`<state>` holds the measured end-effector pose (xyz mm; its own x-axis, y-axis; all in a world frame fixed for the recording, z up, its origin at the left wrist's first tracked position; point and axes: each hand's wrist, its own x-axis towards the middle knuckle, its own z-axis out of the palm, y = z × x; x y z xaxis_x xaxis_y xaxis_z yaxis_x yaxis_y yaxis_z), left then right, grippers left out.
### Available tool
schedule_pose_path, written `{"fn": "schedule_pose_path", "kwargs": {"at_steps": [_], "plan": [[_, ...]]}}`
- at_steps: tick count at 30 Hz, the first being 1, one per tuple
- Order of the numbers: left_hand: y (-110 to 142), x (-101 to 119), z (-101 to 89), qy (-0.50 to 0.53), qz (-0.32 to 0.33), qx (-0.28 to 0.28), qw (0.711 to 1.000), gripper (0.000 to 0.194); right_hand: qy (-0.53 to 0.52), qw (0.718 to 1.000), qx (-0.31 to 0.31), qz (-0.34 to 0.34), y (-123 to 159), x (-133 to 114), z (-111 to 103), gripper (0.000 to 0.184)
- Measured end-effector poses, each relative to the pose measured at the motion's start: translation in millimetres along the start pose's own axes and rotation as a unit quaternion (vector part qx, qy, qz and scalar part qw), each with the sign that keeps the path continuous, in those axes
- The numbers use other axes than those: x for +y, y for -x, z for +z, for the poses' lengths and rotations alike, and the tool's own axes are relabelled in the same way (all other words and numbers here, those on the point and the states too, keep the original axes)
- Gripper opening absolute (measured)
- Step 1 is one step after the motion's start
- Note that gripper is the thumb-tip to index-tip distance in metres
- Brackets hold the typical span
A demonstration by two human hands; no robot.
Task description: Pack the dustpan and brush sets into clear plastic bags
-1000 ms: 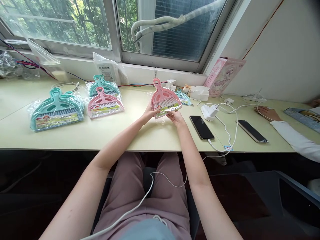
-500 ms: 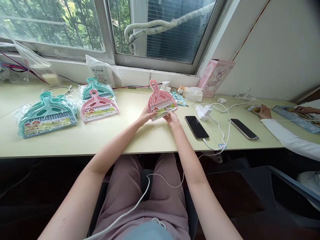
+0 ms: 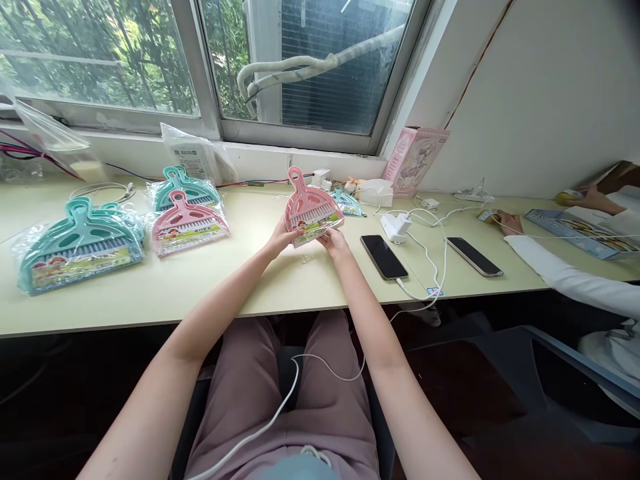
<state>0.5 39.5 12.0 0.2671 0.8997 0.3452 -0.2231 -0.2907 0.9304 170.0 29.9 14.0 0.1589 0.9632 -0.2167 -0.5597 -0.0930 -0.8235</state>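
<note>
Between my hands is a pink dustpan and brush set in clear wrapping, tilted up with its handle pointing away from me. My left hand grips its lower left corner, thumb across the printed label. Under the lower right edge, my right hand holds it with fingers partly hidden behind the wrapping. To the left lie another pink dustpan set, a green dustpan set behind it, and a larger green dustpan set, all in clear plastic. A small teal wrapped set lies behind my right hand.
A black phone on a white cable lies right of my hands, near a white charger. Farther right are a second phone and a co-worker's sleeve. A pink box leans at the wall below the window.
The view has shifted slightly, so the desk sits a little lower and further left. Both my hands keep hold of the pink set. At far right, a co-worker's hand has moved up from the blue box.
</note>
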Motion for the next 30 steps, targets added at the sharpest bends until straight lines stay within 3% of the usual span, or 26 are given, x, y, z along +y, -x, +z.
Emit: {"fn": "schedule_pose_path", "kwargs": {"at_steps": [4, 10, 16, 23, 30], "plan": [[-0.4, 2.8, -4.9, -0.014, -0.034, 0.005, 0.999, 0.092, 0.001, 1.000, -0.011, 0.009, -2.5, 1.5, 0.4, 0.012], [-1.8, 8.9, -17.5, -0.005, -0.108, -0.038, 0.993, 0.098, -0.010, 1.000, -0.019, 0.020, -7.7, 5.7, 2.2, 0.018], [-3.7, 9.5, -25.7, -0.002, -0.104, -0.046, 0.994, 0.086, -0.009, 0.997, -0.074, -0.001, -5.0, 6.1, 2.2, 0.023], [-3.7, 10.5, -28.8, 0.018, -0.083, -0.024, 0.996, 0.086, 0.022, 0.986, -0.166, -0.013, -1.3, 9.4, 2.7, 0.025], [-1.6, 9.1, -28.9, 0.014, -0.090, -0.036, 0.995, 0.088, 0.024, 0.989, -0.143, -0.003, -10.9, 17.3, -0.5, 0.024]]}}
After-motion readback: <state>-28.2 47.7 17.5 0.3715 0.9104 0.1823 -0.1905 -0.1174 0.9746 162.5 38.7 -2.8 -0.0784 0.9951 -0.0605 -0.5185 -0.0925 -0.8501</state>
